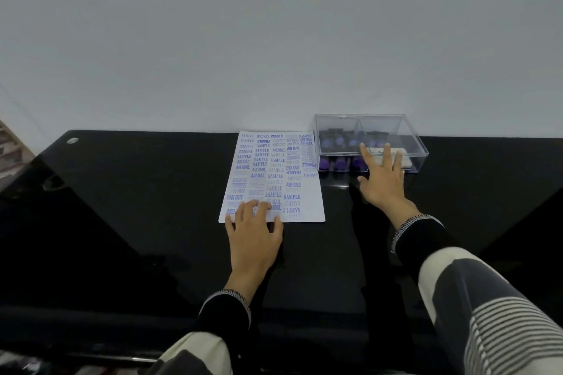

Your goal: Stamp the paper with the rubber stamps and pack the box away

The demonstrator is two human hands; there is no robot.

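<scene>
Nearest the camera, two forearms in black cuffs with pale striped sleeves reach out over a glossy black table (128,222). At about 11 o'clock from the bottom centre, the left hand (254,236) lies flat with its fingers spread and fairly straight, the fingertips (259,207) pressing the near edge of the paper (274,176); it grips nothing. The paper is a white sheet lying flat on the table, covered in rows of blue-purple stamped words such as SAMPLE, AIR MAIL, AMENDED and FRAGILE, some upright and some upside down. Most of the sheet stretches away from the left hand toward 12 o'clock.

At about 1 o'clock, the right hand (384,183) is wide, fingers splayed and straight, reaching onto the front of the box (417,143); whether the fingertips touch the lid or hover just above it, I cannot tell. The box is a clear plastic case with its lid on, standing just beside the paper's far right corner and close against the white wall (274,39). Inside it, purple-handled stamps (340,164) stand in rows at the left, at 10 o'clock from the right hand, with a pale flat item under the fingers.
</scene>
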